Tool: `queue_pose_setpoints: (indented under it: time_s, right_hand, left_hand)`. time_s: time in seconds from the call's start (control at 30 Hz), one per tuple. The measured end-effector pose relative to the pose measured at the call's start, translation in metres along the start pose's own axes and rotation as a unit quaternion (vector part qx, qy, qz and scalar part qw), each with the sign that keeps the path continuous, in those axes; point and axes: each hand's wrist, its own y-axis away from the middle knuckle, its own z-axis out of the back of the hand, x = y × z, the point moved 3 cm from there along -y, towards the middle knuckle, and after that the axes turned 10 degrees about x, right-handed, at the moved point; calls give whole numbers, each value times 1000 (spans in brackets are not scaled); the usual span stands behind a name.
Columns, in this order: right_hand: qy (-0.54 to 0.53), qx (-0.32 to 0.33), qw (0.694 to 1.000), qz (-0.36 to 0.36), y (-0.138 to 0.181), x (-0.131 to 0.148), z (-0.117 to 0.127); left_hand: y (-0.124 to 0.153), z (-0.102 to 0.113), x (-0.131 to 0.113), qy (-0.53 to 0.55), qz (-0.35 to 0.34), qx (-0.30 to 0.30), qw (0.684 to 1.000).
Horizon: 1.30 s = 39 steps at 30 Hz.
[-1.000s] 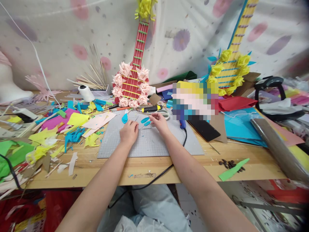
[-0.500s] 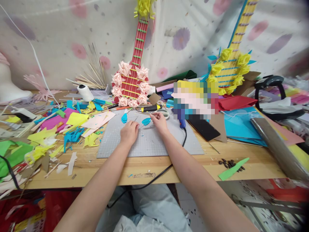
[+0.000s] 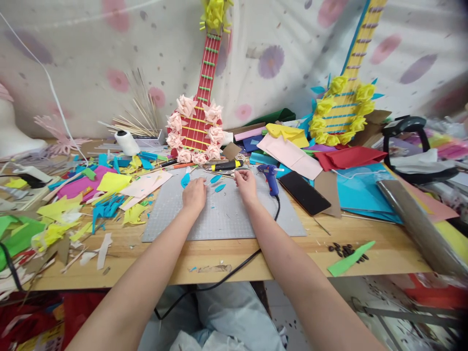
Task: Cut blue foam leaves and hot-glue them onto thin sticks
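My left hand [image 3: 195,194] rests over the left part of the grey cutting mat [image 3: 171,222], fingers curled with the tips pinched together; what they hold is too small to make out. My right hand [image 3: 246,185] is on the other side of the mat, thumb and fingers pinched on something I cannot make out. Between the hands are two small blue paper leaves, an upper leaf [image 3: 215,179] and a lower leaf [image 3: 220,187]. Just beyond my left hand lies another blue paper piece [image 3: 185,181]. A blue glue gun [image 3: 271,179] lies right of my right hand.
A black-and-yellow cutter [image 3: 227,165] lies behind the mat. Beyond it stands a red paper guitar [image 3: 195,131] with pink roses; a yellow guitar [image 3: 340,114] leans at right. Paper scraps [image 3: 113,181] cover the left side. A phone [image 3: 304,193] and dark beads [image 3: 345,249] are at right.
My hands have moved a little farther apart. Two blue leaves now show separately between them, where one showed near my right fingertips. The view has shifted slightly.
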Motion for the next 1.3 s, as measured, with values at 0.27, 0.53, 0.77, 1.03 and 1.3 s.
queue_pose_setpoints:
  time_s: [0.27, 0.53, 0.77, 1.03, 1.3]
  right_hand:
    - [6, -2, 1000, 8, -1, -3, -2]
    - [12, -2, 1000, 0, -2, -5, -1]
    - [17, -1, 1000, -7, 0, -3, -1]
    - [-16, -13, 1000, -20, -2, 0, 3]
    - [3, -8, 999, -48, -9, -2, 13]
  left_hand:
    - [3, -3, 1, -19, -17, -39, 999]
    - [4, -2, -3, -52, -40, -34, 997]
    - [8, -2, -1, -21, -20, -34, 999]
    - [10, 8, 11, 64, 14, -86, 994]
    - [-8, 50, 74, 84, 144, -109, 980]
